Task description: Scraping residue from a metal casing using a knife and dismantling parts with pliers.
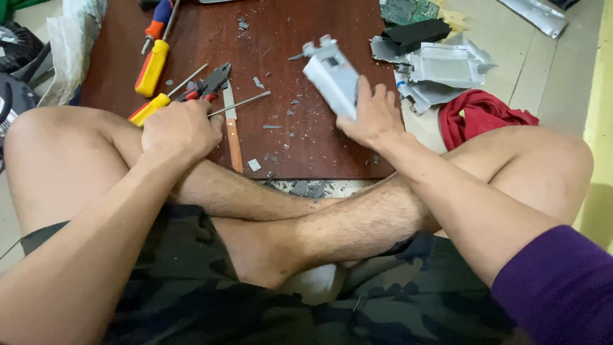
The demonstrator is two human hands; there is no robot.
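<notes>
- A yellow-and-red screwdriver (153, 64) lies at the far left of the brown board (287, 96), its long axis running up and slightly right, well apart from both hands.
- The left hand (181, 130) rests on the board's near edge, fingers curled together over a second yellow-handled screwdriver (148, 109) and the red grips of the pliers (207, 83). The pliers' nose points up and right, away from the knuckles.
- Just right of that hand lies a knife (232, 124), lengthwise toward the person.
- Grey plastic chips (271, 126) lie scattered mid-board, between the hands.
- The right hand (373, 118) is clamped on a grey plastic part (332, 73), held off the board; the part's long axis tilts up and left from the fingers, toward the pliers.
- Further right: broken grey casing (447, 64), a green circuit board (408, 9), a red cloth (479, 115).
</notes>
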